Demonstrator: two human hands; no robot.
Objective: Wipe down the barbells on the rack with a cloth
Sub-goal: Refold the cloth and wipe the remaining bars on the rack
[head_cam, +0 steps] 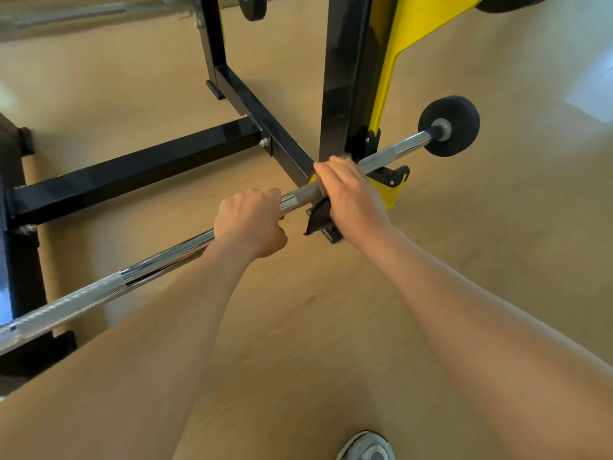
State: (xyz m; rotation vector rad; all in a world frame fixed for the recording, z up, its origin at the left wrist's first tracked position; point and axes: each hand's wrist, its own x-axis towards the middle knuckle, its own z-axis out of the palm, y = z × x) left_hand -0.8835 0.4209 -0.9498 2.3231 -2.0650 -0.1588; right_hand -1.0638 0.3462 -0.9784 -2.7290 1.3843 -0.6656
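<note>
My left hand (250, 222) is clenched around the barbell (159, 265) to stop it rolling on the rack (345, 78), while my right hand (348, 190) presses the dark cloth (318, 214) around the shaft just right of it, near the yellow hook (391, 190).

Both bare forearms extended forward, left hand (251, 224) fisted knuckles-up, right hand (348, 190) curled palm-down just beside it.
</note>
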